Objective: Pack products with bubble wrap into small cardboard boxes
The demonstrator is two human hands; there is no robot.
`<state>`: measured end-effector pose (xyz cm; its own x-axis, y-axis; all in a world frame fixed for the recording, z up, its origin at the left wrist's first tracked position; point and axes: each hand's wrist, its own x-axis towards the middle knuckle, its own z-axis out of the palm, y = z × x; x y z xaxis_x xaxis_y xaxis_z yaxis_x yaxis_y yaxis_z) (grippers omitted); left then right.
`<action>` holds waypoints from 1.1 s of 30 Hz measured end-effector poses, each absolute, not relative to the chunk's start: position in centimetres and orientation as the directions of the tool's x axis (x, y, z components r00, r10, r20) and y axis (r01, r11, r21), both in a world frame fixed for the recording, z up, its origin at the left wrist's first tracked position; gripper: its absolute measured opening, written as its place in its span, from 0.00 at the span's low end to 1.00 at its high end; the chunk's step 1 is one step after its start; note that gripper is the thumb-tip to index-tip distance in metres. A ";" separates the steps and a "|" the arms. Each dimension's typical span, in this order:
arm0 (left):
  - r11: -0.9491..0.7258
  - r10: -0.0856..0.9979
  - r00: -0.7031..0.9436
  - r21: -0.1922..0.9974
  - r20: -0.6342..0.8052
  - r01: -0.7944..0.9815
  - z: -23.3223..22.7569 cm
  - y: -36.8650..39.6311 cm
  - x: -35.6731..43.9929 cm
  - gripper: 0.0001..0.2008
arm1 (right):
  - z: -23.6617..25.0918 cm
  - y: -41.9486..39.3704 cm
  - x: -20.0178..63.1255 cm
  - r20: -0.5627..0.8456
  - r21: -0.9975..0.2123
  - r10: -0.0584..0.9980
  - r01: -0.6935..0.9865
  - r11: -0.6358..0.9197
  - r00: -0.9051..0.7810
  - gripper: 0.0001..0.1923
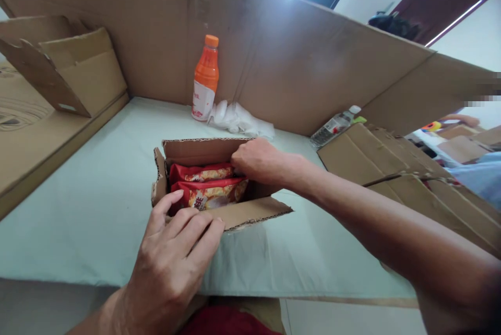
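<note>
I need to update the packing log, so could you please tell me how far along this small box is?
Done: two red snack packets already lie in the small cardboard box. In hand: the right hand reaches inside at the packets, while the left hand steadies the near flap. Left: the flaps stand open, unsealed.

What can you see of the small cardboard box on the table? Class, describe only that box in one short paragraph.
The small cardboard box is plain brown corrugated card with rough, torn-looking edges. It sits upright on the pale table, its top open and flaps folded outward. Inside lie red snack packets, at least two, stacked flat. The left hand rests on the near flap and wall, while the right hand reaches into the far right corner, touching the packets.
</note>
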<state>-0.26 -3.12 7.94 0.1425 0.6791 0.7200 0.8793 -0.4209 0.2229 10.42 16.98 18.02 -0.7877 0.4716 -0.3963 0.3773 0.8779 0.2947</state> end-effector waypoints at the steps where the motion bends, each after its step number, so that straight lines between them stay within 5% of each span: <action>1: -0.427 0.675 0.153 0.213 0.722 0.879 8.0 -3.1 -0.4 0.13 | 18.4 17.1 10.5 -0.411 0.301 0.486 0.388 0.871 -0.772 0.11; 5: -0.433 0.680 0.153 0.225 0.717 0.873 8.2 -2.9 -0.7 0.13 | 19.5 17.6 11.0 -0.439 0.331 0.521 0.407 0.851 -0.732 0.11; 12: -0.421 0.673 0.144 0.216 0.725 0.881 8.4 -2.9 -0.6 0.12 | 17.0 17.3 10.7 -0.530 0.292 0.435 0.325 0.899 -0.728 0.14; 30: -0.379 0.684 0.125 0.203 0.719 0.903 8.7 -2.4 -0.4 0.13 | 15.4 17.9 12.3 -0.514 0.136 0.425 0.418 0.898 -0.745 0.16; 33: -0.375 0.666 0.109 0.205 0.738 0.904 8.7 -2.7 -0.5 0.16 | 16.0 17.8 13.4 -0.402 0.066 0.414 0.425 0.903 -0.817 0.13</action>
<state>-0.45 -2.68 8.74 0.1089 0.6661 0.7379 0.9043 -0.3747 0.2048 13.37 17.83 15.96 -0.8166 0.4140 -0.4022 0.4251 0.9027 0.0661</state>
